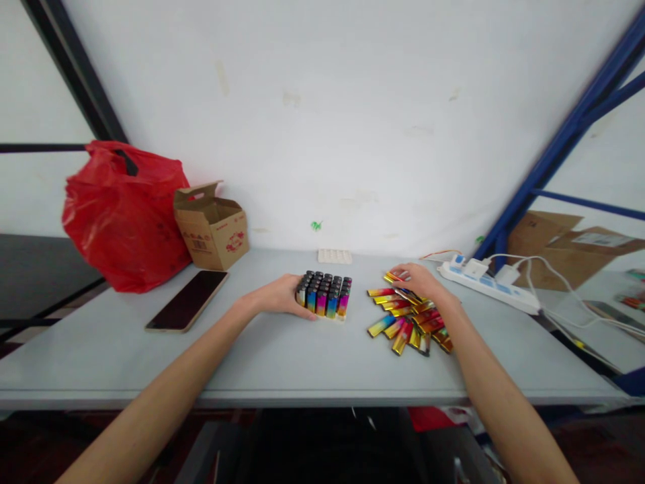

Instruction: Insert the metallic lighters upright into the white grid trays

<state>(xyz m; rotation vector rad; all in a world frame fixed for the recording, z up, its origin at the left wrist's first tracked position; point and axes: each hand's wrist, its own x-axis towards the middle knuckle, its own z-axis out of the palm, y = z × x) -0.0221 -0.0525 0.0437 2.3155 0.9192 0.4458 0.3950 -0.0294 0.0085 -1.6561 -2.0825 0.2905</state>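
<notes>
Fig.: Upright lighters (321, 302) in a block, approx. mid-table (282, 363), w/ my L hand (282, 294) at their L side.
L thumb (in front) & fingers (behind) clamp the block's edge; my R hand (416, 277) is over the far part of the loose shiny pcs (400, 339), fingers bent, grip unclear. Risk, est.: too hard an L squeeze could tip outer lighters; dragging one overlapped pc could make others slide.

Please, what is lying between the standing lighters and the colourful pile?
Between the standing lighters and the colourful pile there is only a narrow bare stretch of table, seen in the head view.
</notes>
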